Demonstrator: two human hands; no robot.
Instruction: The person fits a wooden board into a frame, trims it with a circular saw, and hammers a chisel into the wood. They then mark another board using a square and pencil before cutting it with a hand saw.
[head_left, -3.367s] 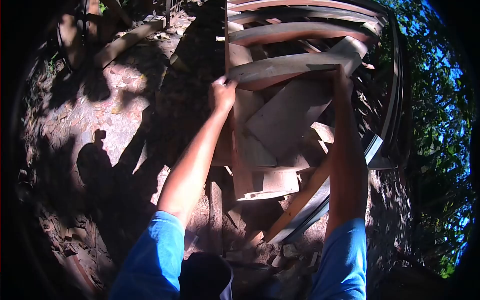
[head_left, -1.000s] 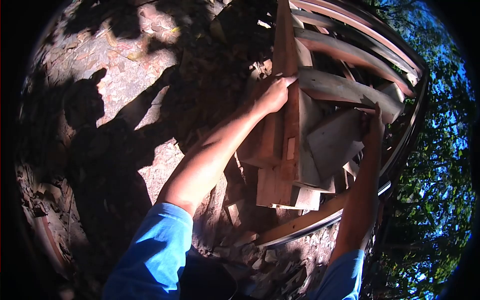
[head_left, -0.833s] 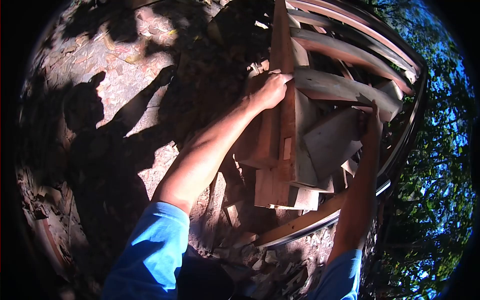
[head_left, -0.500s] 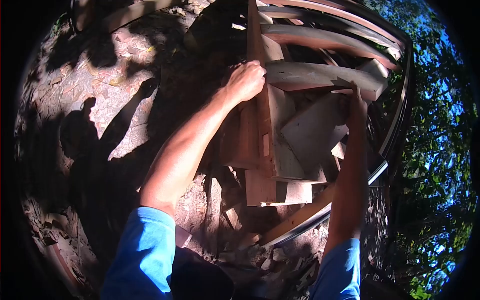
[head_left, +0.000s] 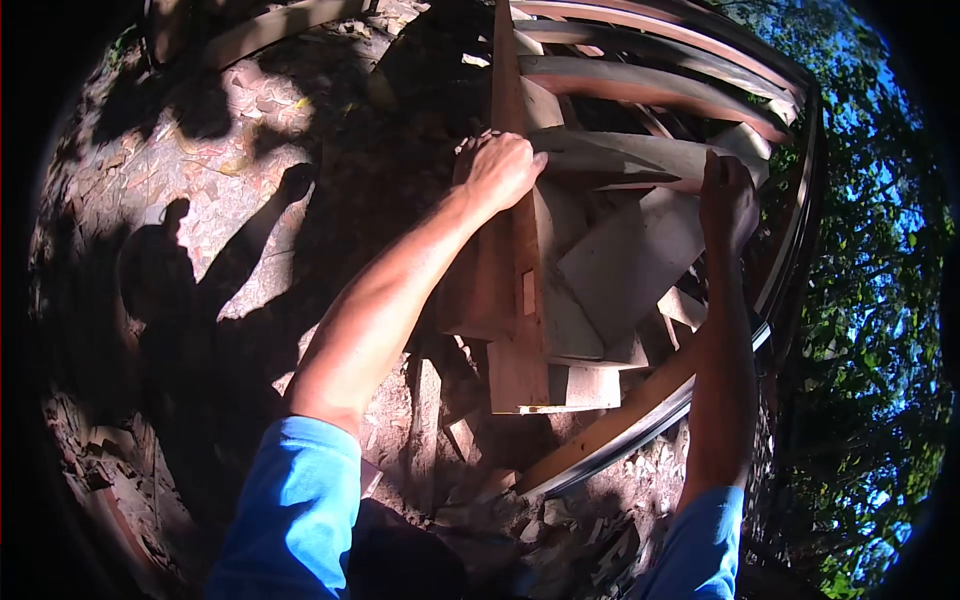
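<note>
Hands on pale curved wood plank [head_left: 610,158] — left hand [head_left: 503,168] clamped on its near end, right hand [head_left: 726,195] prob. gripping far end. Mid-lift off scrap-timber stack [head_left: 600,270]; next needs an even two-hand raise.

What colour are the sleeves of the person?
Blue sleeves, clearest in the head view.

I count two bare hands on the pile: the left hand [head_left: 502,168] and the right hand [head_left: 725,195], each on one blue-sleeved arm, so two blue sleeves [head_left: 295,505]. Across the top I make out three long curved grey-brown wooden slats [head_left: 640,85]. There is one tall upright reddish plank [head_left: 510,200] and one broad flat pale board [head_left: 625,260]. One dark curved rail [head_left: 640,430] runs along the edge. The smaller offcuts overlap too much to count.
</note>
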